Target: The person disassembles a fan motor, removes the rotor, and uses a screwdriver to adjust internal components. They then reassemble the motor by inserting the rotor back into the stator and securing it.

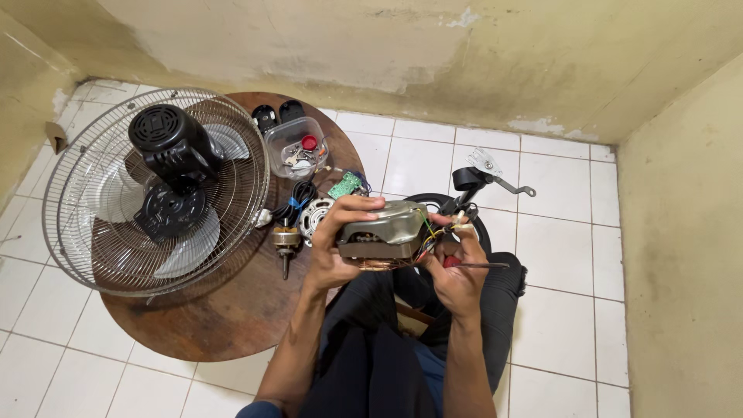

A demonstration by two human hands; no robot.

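Person is sitting on the tiled floor (573, 232), legs out, both hands up in front of the lap. Left hand (334, 246) is wrapped around the left end of a grey metal motor housing (385, 229) — fingers over the top edge, thumb underneath, firm hold. Copper winding shows at the housing's underside. Right hand (457, 272) is at the housing's right end, fingers pinched on a bundle of coloured wires (433, 236) coming out of it; a thin screwdriver (478, 265) is tucked in that same hand, shaft pointing out to the right.

Just beyond the left hand, on a round wooden table (232, 310): a loose rotor with shaft (286, 241), a small green circuit board (346, 185), a coil of black cable (298, 200). Further out from that hand — a clear plastic tub (296, 147) of small parts with a red cap inside. Far left of the hands, a fan (159, 190) lies face-down in its wire cage, black motor cover on top.

Past the right hand, a black round base (445, 207) and a black bracket with a metal lever (487, 176) sit on the tiles.
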